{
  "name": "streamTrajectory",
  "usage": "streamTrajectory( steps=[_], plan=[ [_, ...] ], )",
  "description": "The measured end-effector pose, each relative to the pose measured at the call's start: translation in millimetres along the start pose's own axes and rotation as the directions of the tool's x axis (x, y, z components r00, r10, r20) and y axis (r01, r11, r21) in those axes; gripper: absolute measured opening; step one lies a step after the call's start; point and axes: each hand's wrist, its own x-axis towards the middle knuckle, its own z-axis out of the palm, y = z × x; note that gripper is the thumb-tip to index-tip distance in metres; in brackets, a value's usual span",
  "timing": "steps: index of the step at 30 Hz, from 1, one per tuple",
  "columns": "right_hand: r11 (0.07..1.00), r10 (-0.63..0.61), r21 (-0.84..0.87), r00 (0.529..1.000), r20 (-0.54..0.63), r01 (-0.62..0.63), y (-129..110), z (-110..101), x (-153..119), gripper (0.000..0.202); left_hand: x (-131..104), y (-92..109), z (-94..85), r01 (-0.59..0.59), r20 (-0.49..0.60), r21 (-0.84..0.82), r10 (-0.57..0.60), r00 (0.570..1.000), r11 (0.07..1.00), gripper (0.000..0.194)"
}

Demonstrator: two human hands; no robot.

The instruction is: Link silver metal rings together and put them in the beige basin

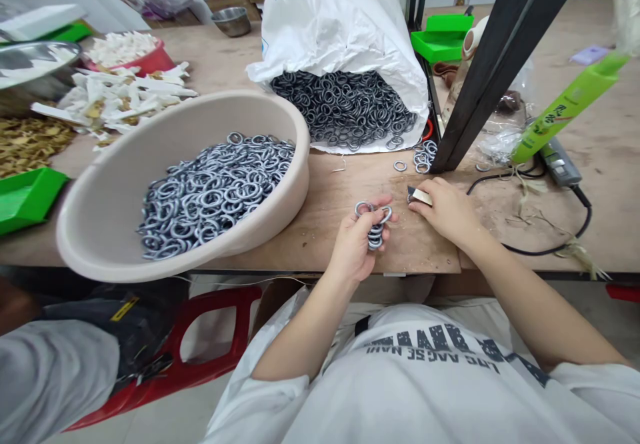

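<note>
My left hand [356, 239] is closed around several grey rings [375, 236], just above the table's front part. To its right, my right hand [449, 209] pinches a short, flat, blade-like tool [421, 196] with a pale body and a dark slanted tip. Between the two hands there is a small gap. A large beige basin [95, 231] on the left holds a heap of similar grey rings [215, 194]. Behind my hands, a white sack [345, 31] lies on its side, its mouth full of darker rings [345, 107].
A dark metal post [493, 64] rises beside my right hand, with loose rings [424, 156] at its foot. Right of it are a black cable [543, 252] and a green packet [567, 107]. A co-worker's sleeve [60, 371] and a red chair [220, 314] are at lower left.
</note>
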Motion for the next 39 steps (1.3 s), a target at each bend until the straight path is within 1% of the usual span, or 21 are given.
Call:
streamTrajectory(
  steps=[2, 3, 4, 6, 8, 9, 13, 17, 19, 21, 22, 23, 24, 26, 28, 29, 30, 31, 33, 37, 39],
  plan=[
    [0.983, 0.017, 0.182, 1.000, 0.016, -0.020, -1, 1, 0, 0.018, 3, -3, -2.9, -0.031, -0.023, 0.024, 0.032, 0.999, 0.999, 0.039],
    [0.949, 0.026, 0.313, 0.999, 0.031, -0.034, -3, 1, -1, 0.017, 4, -5, -3.6, -0.049, -0.034, 0.047, 0.051, 0.998, 0.998, 0.039],
    [0.888, 0.032, 0.458, 0.999, 0.036, -0.045, -6, 1, -4, 0.018, 5, -7, -3.7, -0.068, -0.040, 0.075, 0.071, 0.997, 0.995, 0.039],
    [0.697, 0.037, 0.715, 0.999, 0.026, -0.044, -17, 0, -11, 0.024, 5, -14, -2.0, -0.100, -0.031, 0.138, 0.106, 0.994, 0.985, 0.042],
    [0.519, 0.053, 0.854, 0.999, 0.008, -0.034, -31, -1, -19, 0.032, 3, -21, 1.6, -0.127, 0.004, 0.166, 0.129, 0.992, 0.978, 0.043],
    [0.462, 0.066, 0.886, 0.998, 0.013, -0.042, -37, 0, -24, 0.034, 2, -23, 3.6, -0.134, 0.024, 0.159, 0.132, 0.991, 0.978, 0.043],
    [0.330, 0.106, 0.938, 0.992, 0.071, -0.102, -51, 1, -35, 0.033, -2, -27, 9.0, -0.100, 0.087, 0.086, 0.093, 0.992, 0.991, 0.039],
    [0.114, -0.029, 0.979, 0.984, 0.174, -0.169, -48, 0, -36, 0.040, -5, -22, 7.9, -0.037, 0.165, 0.085, 0.023, 0.986, 0.996, 0.037],
    [0.062, -0.087, 0.975, 0.972, 0.216, -0.211, -46, -3, -33, 0.039, -6, -19, 6.6, -0.023, 0.200, 0.084, 0.005, 0.980, 0.996, 0.037],
    [0.077, -0.109, 0.973, 0.968, 0.227, -0.219, -45, -5, -29, 0.035, -7, -18, 5.6, -0.006, 0.230, 0.069, -0.010, 0.973, 0.998, 0.036],
    [0.112, -0.101, 0.973, 0.972, 0.212, -0.201, -44, -7, -28, 0.033, -7, -17, 5.4, 0.007, 0.243, 0.056, -0.020, 0.970, 0.998, 0.035],
    [0.170, -0.078, 0.971, 0.981, 0.180, -0.165, -43, -9, -26, 0.032, -7, -16, 5.4, 0.021, 0.252, 0.039, -0.030, 0.967, 0.999, 0.035],
    [0.253, -0.047, 0.961, 0.991, 0.126, -0.111, -42, -10, -26, 0.031, -8, -15, 5.5, 0.039, 0.255, 0.021, -0.043, 0.966, 0.999, 0.035],
    [0.478, -0.021, 0.877, 0.999, -0.036, 0.042, -40, -13, -28, 0.031, -8, -14, 6.1, 0.073, 0.234, -0.018, -0.067, 0.970, 0.997, 0.034],
    [0.687, -0.114, 0.697, 0.977, -0.179, 0.208, -39, -16, -34, 0.030, -9, -12, 6.8, 0.096, 0.196, -0.051, -0.085, 0.977, 0.994, 0.034],
    [0.754, -0.184, 0.596, 0.960, -0.212, 0.276, -38, -16, -38, 0.030, -9, -12, 7.1, 0.102, 0.180, -0.061, -0.090, 0.980, 0.993, 0.034],
    [0.796, -0.247, 0.509, 0.944, -0.220, 0.328, -39, -17, -42, 0.030, -9, -11, 7.3, 0.104, 0.167, -0.066, -0.091, 0.982, 0.992, 0.034],
    [0.821, -0.290, 0.445, 0.932, -0.215, 0.358, -39, -17, -46, 0.030, -9, -11, 7.4, 0.104, 0.159, -0.068, -0.092, 0.983, 0.992, 0.035],
    [0.844, -0.319, 0.383, 0.926, -0.202, 0.374, -41, -16, -51, 0.030, -8, -11, 7.3, 0.108, 0.153, -0.067, -0.097, 0.984, 0.992, 0.037],
    [0.846, -0.328, 0.385, 0.929, -0.168, 0.369, -42, -13, -52, 0.037, -10, -11, 5.0, 0.120, 0.172, -0.044, -0.111, 0.979, 0.992, 0.038],
    [0.860, -0.293, 0.405, 0.950, -0.104, 0.310, -37, -11, -47, 0.042, -13, -12, 3.9, 0.114, 0.219, -0.018, -0.107, 0.970, 0.993, 0.038]
  ],
)
